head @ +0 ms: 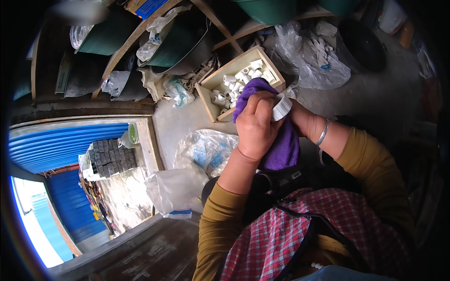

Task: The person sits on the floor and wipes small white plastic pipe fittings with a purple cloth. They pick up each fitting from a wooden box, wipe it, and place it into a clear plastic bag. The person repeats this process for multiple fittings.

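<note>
My left hand (pixel 258 121) is closed around a white plastic pipe fitting (pixel 281 108) with a ribbed collar, its round end facing up. A purple cloth (pixel 281 151) is bunched at the same hand and hangs down below the fitting. Close against the fitting's other side is my right hand (pixel 301 117), its fingers hidden behind the fitting and cloth. Just beyond both hands, an open wooden box (pixel 206 102) holds many small white plastic pipe fittings (pixel 230 84).
Clear plastic bags (pixel 207 144) lie left of my arms, near a doorway (pixel 153 147). A wooden rack (pixel 119 59) with green tubs (pixel 175 45) stands beyond. Farther right are a plastic bag (pixel 327 79) with a glove (pixel 318 47) on it and a dark bucket (pixel 360 45).
</note>
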Demonstrator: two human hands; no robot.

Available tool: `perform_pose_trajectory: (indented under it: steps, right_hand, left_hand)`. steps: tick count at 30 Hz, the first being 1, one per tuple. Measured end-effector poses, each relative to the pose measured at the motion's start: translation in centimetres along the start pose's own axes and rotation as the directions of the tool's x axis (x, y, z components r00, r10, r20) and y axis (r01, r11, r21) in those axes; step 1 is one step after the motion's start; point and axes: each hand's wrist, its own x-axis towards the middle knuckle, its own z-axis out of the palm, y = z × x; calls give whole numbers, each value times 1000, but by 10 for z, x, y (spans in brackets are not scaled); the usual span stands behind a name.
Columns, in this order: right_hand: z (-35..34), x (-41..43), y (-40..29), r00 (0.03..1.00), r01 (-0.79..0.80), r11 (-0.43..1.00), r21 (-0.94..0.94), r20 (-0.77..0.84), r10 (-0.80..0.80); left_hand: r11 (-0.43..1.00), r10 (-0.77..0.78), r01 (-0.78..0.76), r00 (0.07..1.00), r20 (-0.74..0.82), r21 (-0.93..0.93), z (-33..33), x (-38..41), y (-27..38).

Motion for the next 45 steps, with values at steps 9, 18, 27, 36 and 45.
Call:
perform_pose_trajectory:
  steps: [9, 18, 27, 36, 45]
  right_hand:
    - [-9, 6, -12, 1000, -8, 998, -68, 27, 10]
    - [-10, 13, -24, 913, 399, 861, -315, 44, -406]
    - [10, 8, -24, 596, 507, -268, -819, 558, -578]
    - [-15, 36, -12, 851, 267, 524, -809, -56, -521]
    - [-21, 15, -47, 969, 219, 947, -233, -59, -238]
  left_hand:
    - [998, 28, -28, 1000, 10, 59, 1, 0, -3]
    - [-57, -591, 496, 682, 430, -866, -22, 7, -21]
    - [387, -648, 647, 698, 306, -656, -3, -4, -3]
    - [-79, -551, 591, 645, 529, -803, 1, -5, -10]
    - [459, -480, 549, 815, 325, -699, -23, 5, -15]
